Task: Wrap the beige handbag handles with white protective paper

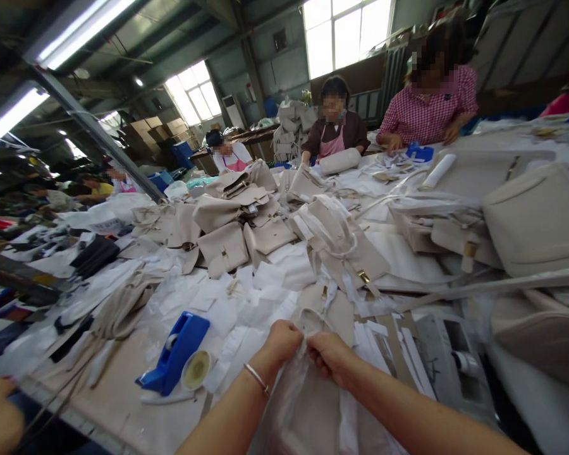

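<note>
Bag lying on messy table; I'm watching from far off. Left hand and right hand almost meeting over it, fingers pinching pale stuff. Blue tape holder sitting to left.

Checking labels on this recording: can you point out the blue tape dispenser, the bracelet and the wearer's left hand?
Blue tape dispenser [184,351]: head view, middle of its body.
Bracelet [257,378]: head view, on the band.
Left hand [284,339]: head view, back of the hand.
</note>
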`<state>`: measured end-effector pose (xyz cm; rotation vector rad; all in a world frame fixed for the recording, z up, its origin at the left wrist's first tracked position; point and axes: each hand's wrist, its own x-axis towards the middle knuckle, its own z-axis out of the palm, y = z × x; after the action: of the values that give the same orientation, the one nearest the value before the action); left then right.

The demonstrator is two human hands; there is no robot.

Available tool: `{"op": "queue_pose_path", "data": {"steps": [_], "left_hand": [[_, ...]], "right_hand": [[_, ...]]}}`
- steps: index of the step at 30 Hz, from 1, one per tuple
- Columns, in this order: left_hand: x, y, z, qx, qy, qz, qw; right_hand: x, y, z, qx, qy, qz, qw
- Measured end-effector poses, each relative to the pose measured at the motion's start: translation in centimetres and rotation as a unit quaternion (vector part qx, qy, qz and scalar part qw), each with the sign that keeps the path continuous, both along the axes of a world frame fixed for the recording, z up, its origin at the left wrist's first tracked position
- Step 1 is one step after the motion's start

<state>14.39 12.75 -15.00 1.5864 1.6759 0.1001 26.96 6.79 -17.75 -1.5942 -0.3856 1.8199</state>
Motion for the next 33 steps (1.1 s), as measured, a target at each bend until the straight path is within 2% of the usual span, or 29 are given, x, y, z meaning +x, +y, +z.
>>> {"op": "queue_pose_path", "data": {"steps": [4, 8, 13, 22, 28, 33], "left_hand": [[0.0, 0.3, -0.7, -0.001, 0.013, -0.007, 1.0], [0.2, 0.5, -0.7, 0.0, 0.029, -0.009, 1.0], [1.1, 0.9, -0.7, 0.007, 0.051, -0.016, 0.999], [1.1, 0.7, -0.8, -0.012, 0.018, -0.047, 0.999], [-0.6, 0.7, -0.4, -0.049, -0.067, -0.121, 0.989], [-1.4, 1.8, -0.9, -0.044, -0.06, -0.197, 0.978]], "right_hand": [[2.3, 0.8, -0.5, 0.042, -0.103, 0.038, 0.993], [4.5, 2.1, -1.1, 0.113, -0.187, 0.085, 0.972], [3.7, 1.7, -1.6, 0.162, -0.197, 0.166, 0.953], [3.8, 1.8, -1.2, 0.23, -0.284, 0.182, 0.913], [4.2, 0.9, -1.9, 0.261, -0.359, 0.201, 0.873], [5.1, 0.9, -2.3, 0.225, -0.38, 0.222, 0.87]]}}
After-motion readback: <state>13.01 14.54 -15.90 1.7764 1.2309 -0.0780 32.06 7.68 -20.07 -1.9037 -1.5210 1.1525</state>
